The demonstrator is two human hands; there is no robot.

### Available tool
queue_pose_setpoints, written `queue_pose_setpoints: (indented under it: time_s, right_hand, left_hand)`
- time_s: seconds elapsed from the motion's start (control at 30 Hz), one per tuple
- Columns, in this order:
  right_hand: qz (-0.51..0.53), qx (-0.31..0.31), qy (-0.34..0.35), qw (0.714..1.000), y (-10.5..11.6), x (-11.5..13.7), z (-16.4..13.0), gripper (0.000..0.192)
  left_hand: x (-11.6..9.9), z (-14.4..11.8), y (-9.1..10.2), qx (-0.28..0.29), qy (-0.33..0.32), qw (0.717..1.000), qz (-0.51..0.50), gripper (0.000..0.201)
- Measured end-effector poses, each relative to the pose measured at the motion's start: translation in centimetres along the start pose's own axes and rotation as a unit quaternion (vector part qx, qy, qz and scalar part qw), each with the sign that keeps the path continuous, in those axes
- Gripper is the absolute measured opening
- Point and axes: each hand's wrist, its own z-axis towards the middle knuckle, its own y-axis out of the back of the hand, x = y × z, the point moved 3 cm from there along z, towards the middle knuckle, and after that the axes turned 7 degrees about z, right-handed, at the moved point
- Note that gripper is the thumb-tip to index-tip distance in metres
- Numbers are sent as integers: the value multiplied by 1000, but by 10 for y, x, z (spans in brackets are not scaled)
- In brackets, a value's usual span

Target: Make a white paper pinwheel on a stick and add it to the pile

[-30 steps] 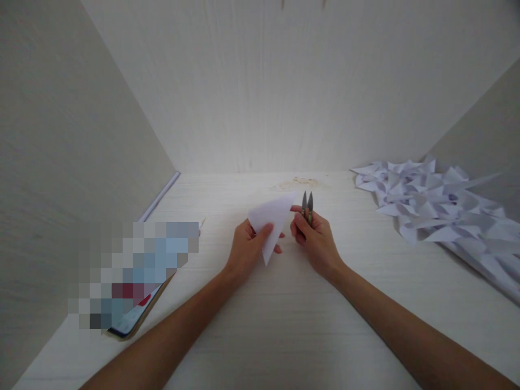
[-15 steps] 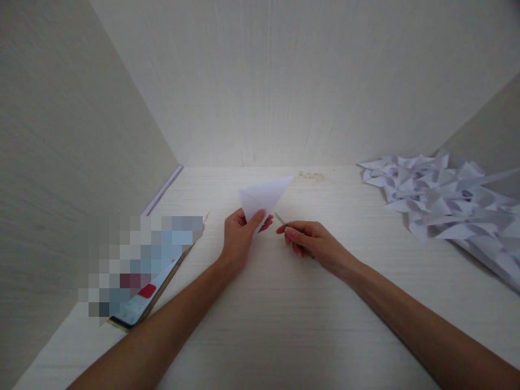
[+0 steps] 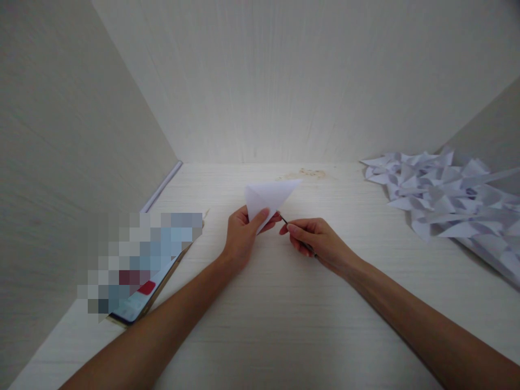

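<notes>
1. Left hand (image 3: 242, 235), pinching folded paper (image 3: 268, 194) above the counter (image 3: 264, 325), thumb on top, presumably to steady it.
2. Right hand (image 3: 314, 238), gripping a slim tool (image 3: 284, 220), tip near the paper, seemingly for control.
3. Pile (image 3: 459, 225), far right, apparently out of the way.

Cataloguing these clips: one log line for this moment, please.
left hand: holds folded paper | right hand: holds scissors, tip near paper | table left: phone | table right: paper pile
</notes>
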Motion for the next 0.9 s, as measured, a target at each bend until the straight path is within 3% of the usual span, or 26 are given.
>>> queue_pose_setpoints:
  time_s: [0.63, 0.77, 0.9]
  right_hand:
    - [-9, 3, 4, 1000, 1, -1, 2, 28]
    - [4, 16, -4, 1000, 0, -1, 2, 31]
    - [79, -59, 51, 994, 2, 5, 2, 29]
  left_hand:
    - [1, 2, 0, 3, -3, 1000, 2, 27]
    - [0, 4, 3, -30, -7, 1000, 3, 25]
    - [-3, 3, 2, -26, -19, 999, 19, 24]
